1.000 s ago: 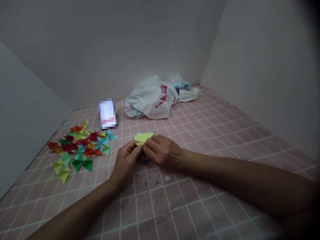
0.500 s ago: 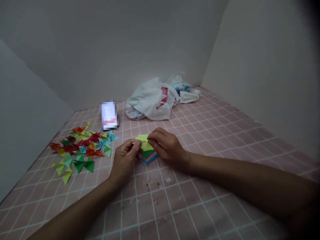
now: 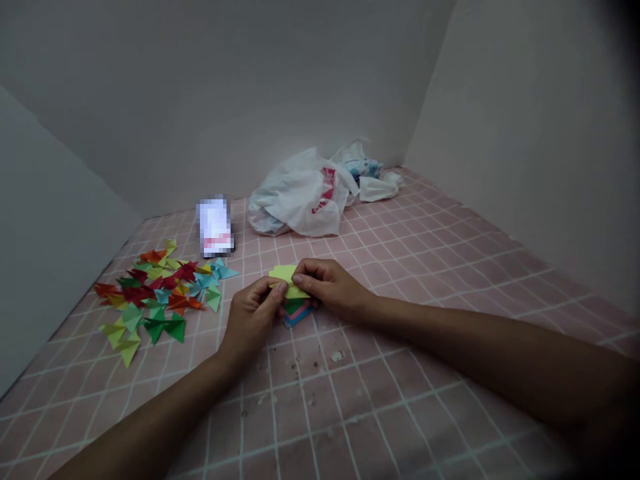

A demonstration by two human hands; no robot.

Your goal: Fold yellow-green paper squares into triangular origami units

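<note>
My left hand (image 3: pixel 256 301) pinches the left side of a yellow sheet of paper (image 3: pixel 296 291) between thumb and fingers. The right side of the same sheet is gripped by my right hand (image 3: pixel 327 283), its thumb pressed on top near the middle. Under the sheet lies a small stack of coloured paper (image 3: pixel 296 317), with green, pink and blue edges showing toward me. More yellow paper shows behind the fingers. The creases in the held sheet are too small to make out clearly.
Several folded paper pieces (image 3: pixel 156 337) in red, green, yellow and blue lie at the left. A lit, blurred phone (image 3: pixel 215 227) stands behind them. A white plastic bag (image 3: pixel 300 193) and a blue-patterned packet (image 3: pixel 367 168) sit by the back wall on the pink checked surface (image 3: pixel 430 267).
My right hand has shifted slightly, its fingers curling under and its thumb coming down onto the yellow paper. The left hand keeps its hold. The view has tilted a little.
</note>
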